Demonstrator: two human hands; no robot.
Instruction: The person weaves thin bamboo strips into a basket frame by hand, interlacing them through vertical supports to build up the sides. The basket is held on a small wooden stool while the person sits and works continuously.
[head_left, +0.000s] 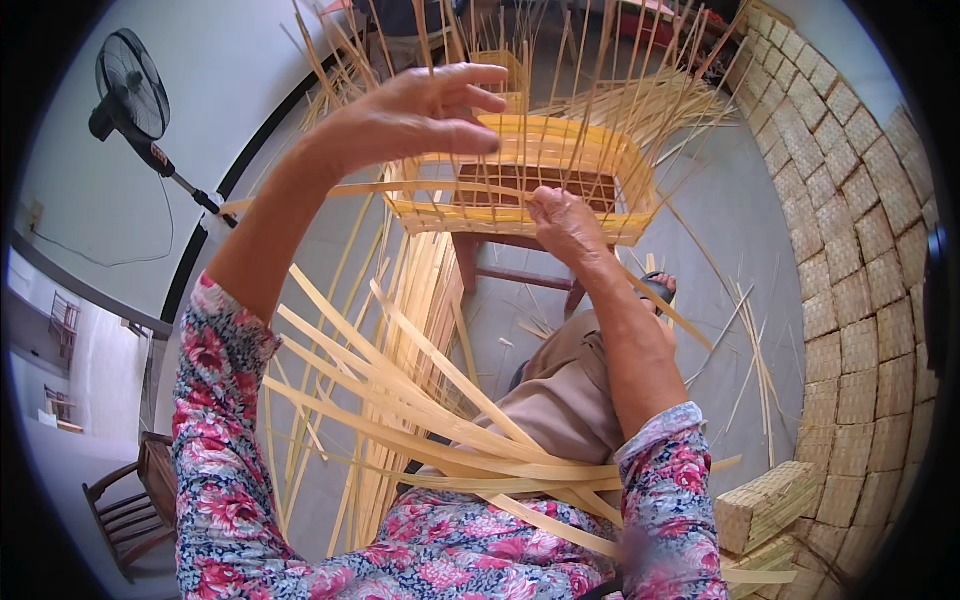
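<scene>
A half-woven rectangular basket of yellow bamboo-like strips rests on a brown wooden stool in front of me. Thin upright stakes rise from its sides. My right hand is closed at the near wall, thumb and fingers pinching a flat strip. That strip runs leftward along the wall, passing under my left forearm. Raised above the basket's left end, my left hand has its fingers apart and holds nothing. Several loose flat strips lie across my lap.
Long strips lie piled left of the stool, and more are heaped on the floor beyond it. Stacked woven blocks line the right wall. A black standing fan and a wooden chair are at left.
</scene>
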